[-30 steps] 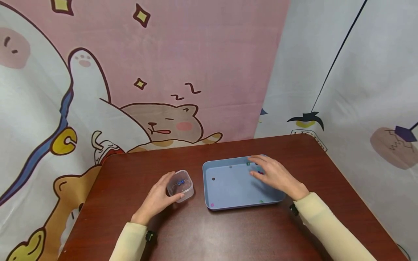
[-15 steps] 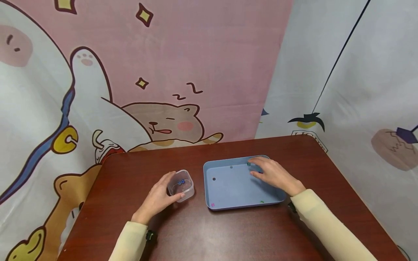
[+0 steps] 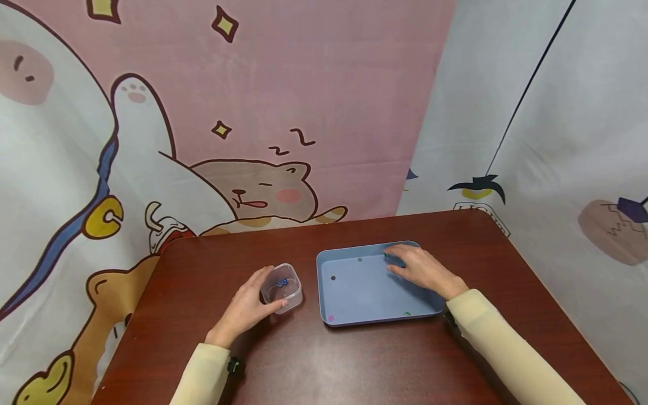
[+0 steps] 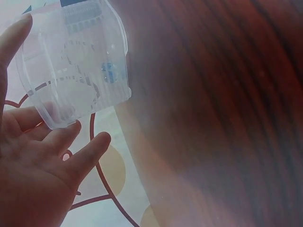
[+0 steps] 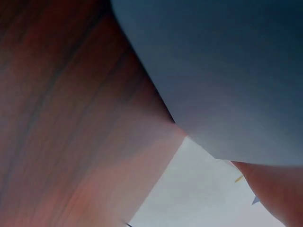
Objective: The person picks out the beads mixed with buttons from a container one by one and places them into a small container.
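Note:
My left hand (image 3: 245,309) grips a small clear plastic box (image 3: 296,302) between thumb and fingers, left of the tray. Two blue beads (image 3: 282,283) on a thin pale string lie inside; the left wrist view shows the blue beads (image 4: 110,72) blurred through the wall. Over the back right of a shallow blue tray (image 3: 349,295) reaches my right hand (image 3: 425,273), thumb and fingers apart. Its fingertips are right at a dark green bead (image 3: 386,255). Part of the tray beneath that palm is hidden. In the right wrist view, the tray (image 5: 227,85) covers most of the hand.
Elsewhere in the tray lie a brown bead (image 3: 333,278), a pale green bead (image 3: 360,259), a pink bead (image 3: 331,318) and a green bead (image 3: 407,313). The brown wooden table (image 3: 304,365) meets a cartoon-print curtain (image 3: 354,112) at its back edge.
My right hand has lowered slightly, its fingers closing in on the dark green bead and hiding beads seen beneath it earlier. The left hand and box hold still.

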Tool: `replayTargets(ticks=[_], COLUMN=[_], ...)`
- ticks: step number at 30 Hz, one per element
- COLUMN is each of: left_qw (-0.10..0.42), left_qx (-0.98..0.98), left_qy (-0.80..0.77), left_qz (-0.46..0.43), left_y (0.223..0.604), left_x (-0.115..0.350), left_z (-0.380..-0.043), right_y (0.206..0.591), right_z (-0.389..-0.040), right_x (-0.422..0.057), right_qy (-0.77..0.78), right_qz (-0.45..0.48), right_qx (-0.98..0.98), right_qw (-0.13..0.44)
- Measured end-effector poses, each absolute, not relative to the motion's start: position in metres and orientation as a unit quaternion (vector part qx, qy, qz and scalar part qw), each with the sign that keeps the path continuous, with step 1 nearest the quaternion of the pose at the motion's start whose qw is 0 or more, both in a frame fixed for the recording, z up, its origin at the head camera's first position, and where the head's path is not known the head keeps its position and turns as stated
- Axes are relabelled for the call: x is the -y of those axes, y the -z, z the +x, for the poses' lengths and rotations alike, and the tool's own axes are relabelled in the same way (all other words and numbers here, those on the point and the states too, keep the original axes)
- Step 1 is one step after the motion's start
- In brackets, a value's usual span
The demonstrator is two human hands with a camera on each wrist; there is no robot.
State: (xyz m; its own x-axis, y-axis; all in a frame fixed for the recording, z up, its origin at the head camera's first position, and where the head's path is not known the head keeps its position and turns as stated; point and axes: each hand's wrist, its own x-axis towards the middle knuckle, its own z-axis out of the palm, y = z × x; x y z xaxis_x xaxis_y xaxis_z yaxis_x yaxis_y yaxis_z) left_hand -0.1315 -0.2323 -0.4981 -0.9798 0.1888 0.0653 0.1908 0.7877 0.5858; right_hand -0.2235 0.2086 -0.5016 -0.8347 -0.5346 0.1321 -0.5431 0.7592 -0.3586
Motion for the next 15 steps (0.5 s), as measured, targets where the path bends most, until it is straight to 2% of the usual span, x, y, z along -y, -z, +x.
replayTargets(ticks=[7,15], left_qw=[0.001,0.002], left_qx=[0.942,0.943], left_qy=[0.319,0.318], left_qz=[-0.100,-0.102], left_y=[0.4993,0.4987], left_x=[0.2328,0.2332], left_z=[-0.1296,-0.1302], right_y=[0.5079,0.5108], right_z=[-0.2283,-0.2296], right_x=[-0.2071,-0.2052], right_qy=[-0.201,-0.195], right_qz=[0.280,0.281], right_qx=[0.939,0.940], right_qw=[-0.009,0.003])
